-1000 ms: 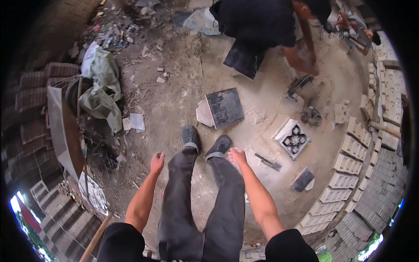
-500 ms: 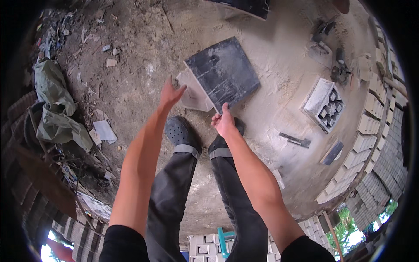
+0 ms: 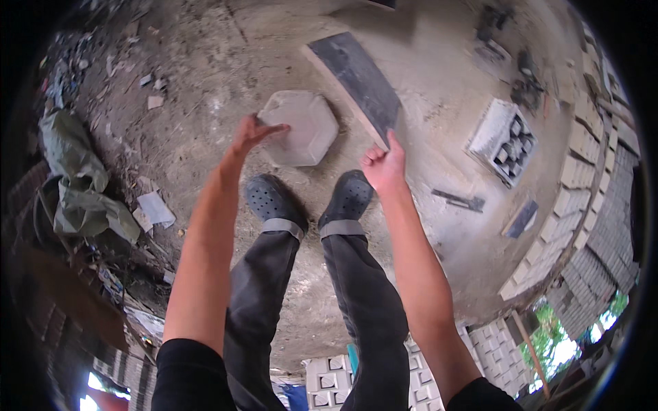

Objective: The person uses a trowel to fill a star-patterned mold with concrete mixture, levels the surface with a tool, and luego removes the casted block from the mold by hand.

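Observation:
A pale, dusty octagonal slab with a raised border lies flat on the ground ahead of my feet. At its left edge is my left hand, open, its thumb stretched over the slab's top; the other fingers are partly hidden. My right hand is closed on the near corner of a dark, square board. This board is tilted up on edge to the right of the slab, apart from it. Its face is black with dusty streaks and its side edge is pale.
To the right are a white crate of small blocks, a dark flat tool and a small dark-topped piece. Pale blocks line the far right. A green sheet and litter lie left. My shoes are close to the slab.
My right hand has swung the dark board to the right and tipped it up, uncovering the octagonal slab. My left hand has shifted slightly forward along the slab's left edge.

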A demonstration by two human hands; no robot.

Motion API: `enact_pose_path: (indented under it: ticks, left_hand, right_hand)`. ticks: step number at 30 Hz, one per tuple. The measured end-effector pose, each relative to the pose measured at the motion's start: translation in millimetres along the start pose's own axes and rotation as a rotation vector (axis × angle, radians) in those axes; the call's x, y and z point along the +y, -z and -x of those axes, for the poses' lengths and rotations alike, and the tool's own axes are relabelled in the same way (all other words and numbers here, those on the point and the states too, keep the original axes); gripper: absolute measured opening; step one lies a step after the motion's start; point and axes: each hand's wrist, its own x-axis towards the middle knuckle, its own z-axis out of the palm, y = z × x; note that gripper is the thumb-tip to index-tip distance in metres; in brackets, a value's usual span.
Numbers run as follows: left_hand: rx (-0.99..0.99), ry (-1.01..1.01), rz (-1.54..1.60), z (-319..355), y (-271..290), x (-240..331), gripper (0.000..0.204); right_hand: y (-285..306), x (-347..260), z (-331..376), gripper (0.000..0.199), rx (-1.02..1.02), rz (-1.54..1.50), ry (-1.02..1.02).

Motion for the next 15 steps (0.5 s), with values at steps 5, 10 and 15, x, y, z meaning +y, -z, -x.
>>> enact_pose_path:
  ticks: [5, 10, 15]
  left_hand:
    - [0.026, 0.01, -0.068, 55, -7, 44, 0.088]
    - [0.053, -0.068, 0.342, 83, -27, 82, 0.077]
    - [0.293, 0.105, -0.006, 91, -28, 75, 0.082]
  right_hand:
    - [-9, 6, 4, 0.033, 0.078, 0.019, -0.021]
    - [-34, -8, 21, 0.032, 0.051, -0.023, 0.009]
    - [-53, -26, 73, 0.061, -0.132, 0.229, -0.043]
